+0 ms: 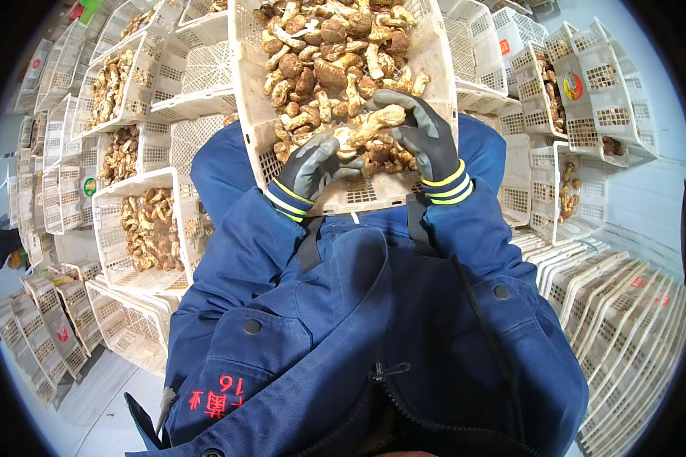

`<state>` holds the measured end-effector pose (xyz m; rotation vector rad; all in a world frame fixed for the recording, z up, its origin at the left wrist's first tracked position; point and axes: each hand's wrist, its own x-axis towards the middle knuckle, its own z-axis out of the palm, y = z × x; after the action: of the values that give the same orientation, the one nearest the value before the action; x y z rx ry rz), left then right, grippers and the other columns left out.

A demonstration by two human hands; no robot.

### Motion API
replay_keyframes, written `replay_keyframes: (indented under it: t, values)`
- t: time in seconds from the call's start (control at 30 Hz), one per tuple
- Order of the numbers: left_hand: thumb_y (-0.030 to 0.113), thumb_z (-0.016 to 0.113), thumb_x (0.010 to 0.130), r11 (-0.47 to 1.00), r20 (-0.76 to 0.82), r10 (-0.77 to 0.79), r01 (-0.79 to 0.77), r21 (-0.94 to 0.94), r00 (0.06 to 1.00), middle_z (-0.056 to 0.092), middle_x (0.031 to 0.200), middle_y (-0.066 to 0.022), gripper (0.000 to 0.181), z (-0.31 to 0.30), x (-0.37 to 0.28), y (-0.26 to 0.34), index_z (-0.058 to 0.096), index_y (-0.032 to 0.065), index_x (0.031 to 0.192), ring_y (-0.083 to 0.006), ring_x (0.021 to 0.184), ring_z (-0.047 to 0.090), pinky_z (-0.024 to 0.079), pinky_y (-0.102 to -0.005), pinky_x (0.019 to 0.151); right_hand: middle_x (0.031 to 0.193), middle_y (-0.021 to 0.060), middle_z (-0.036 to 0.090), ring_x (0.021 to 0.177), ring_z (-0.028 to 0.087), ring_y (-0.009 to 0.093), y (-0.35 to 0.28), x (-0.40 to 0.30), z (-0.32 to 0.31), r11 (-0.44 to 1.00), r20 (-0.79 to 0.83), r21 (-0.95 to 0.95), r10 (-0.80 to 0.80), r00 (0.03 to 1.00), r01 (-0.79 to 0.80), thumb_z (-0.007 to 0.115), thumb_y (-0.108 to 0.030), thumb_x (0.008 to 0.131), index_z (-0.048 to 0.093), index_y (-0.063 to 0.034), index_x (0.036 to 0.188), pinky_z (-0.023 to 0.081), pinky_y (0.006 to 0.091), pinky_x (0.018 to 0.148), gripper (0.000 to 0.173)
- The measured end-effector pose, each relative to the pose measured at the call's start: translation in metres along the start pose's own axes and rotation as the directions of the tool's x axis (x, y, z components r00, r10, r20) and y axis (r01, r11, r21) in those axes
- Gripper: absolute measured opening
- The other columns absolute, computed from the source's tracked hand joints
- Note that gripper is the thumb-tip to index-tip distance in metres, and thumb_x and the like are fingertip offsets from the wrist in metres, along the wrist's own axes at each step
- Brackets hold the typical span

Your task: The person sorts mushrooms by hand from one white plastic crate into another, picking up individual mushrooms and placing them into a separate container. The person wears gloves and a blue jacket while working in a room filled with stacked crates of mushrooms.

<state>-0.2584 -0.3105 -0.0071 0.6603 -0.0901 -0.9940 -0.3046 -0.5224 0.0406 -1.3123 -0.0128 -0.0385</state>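
A white plastic crate (346, 203) rests across my blue-trousered lap, with many brown-capped mushrooms (331, 74) heaped inside. Above the near end of the heap is a pale, thick-stemmed mushroom (377, 123), lying between my two gloved hands. My left hand (314, 163), in a grey and black glove, has its fingers curled at the mushroom's left end; its fingertips are partly hidden, so its hold is unclear. My right hand (426, 128), gloved alike, curls around the mushroom's right end, thumb below and fingers above.
To the left stand crates of sorted mushrooms, one close by my knee (143, 283). More crates (569, 97) stand at the right, some holding mushrooms. Stacked white crates (623, 320) rise at the lower right. A dark boot-like shape (3, 249) shows at the far left.
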Motion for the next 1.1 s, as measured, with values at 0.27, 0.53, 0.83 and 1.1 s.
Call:
replay_keyframes:
  t: [0.27, 0.53, 0.83, 1.1]
  values:
    - [0.031, 0.045, 0.097, 0.951, -0.149, 0.233, -0.193, 0.241, 0.961, 0.052, 0.122, -0.0087, 0.045, -0.017, 0.0, 0.004, 0.043, 0.0013, 0.132, -0.0199, 0.105, 0.055, 0.048, -0.0381, 0.09, 0.116, 0.0122, 0.061, 0.098, 0.061, 0.02, 0.006, -0.021, -0.004, 0.827, 0.045, -0.56, -0.038, 0.998, 0.056, 0.062, -0.012, 0.08, 0.054, -0.0066, 0.125, 0.047, 0.029, 0.085, 0.046]
    - [0.045, 0.044, 0.095, 0.947, -0.229, 0.307, -0.272, 0.173, 0.924, 0.062, 0.105, -0.0085, 0.051, -0.004, 0.002, 0.011, 0.049, 0.0047, 0.125, -0.0191, 0.095, 0.061, 0.051, -0.0358, 0.084, 0.092, 0.0134, 0.066, 0.082, 0.063, 0.019, 0.039, -0.03, 0.005, 0.947, -0.052, -0.154, 0.277, 0.959, -0.282, 0.062, -0.017, 0.084, 0.055, 0.0015, 0.118, 0.05, 0.0293, 0.073, 0.039]
    - [0.021, 0.055, 0.092, 0.996, 0.016, 0.046, -0.047, 0.078, 0.999, 0.056, 0.12, -0.0126, 0.048, 0.013, -0.003, 0.004, 0.038, 0.0035, 0.134, -0.0173, 0.097, 0.057, 0.046, -0.0331, 0.082, 0.089, 0.0157, 0.065, 0.072, 0.064, 0.02, 0.041, -0.027, 0.024, 0.788, 0.223, 0.285, 0.499, 0.837, -0.546, 0.048, -0.024, 0.094, 0.056, 0.0052, 0.106, 0.054, 0.0317, 0.066, 0.032]
    - [0.025, 0.051, 0.095, 0.967, -0.151, 0.048, -0.008, 0.256, 0.987, 0.063, 0.1, -0.0078, 0.042, -0.012, 0.001, -0.002, 0.047, -0.0024, 0.127, -0.0153, 0.089, 0.06, 0.047, -0.0272, 0.082, 0.084, 0.0125, 0.063, 0.072, 0.063, 0.015, 0.051, -0.026, 0.024, 0.837, 0.246, 0.017, 0.527, 0.814, -0.547, 0.049, -0.032, 0.095, 0.055, 0.0014, 0.101, 0.052, 0.0264, 0.062, 0.034]
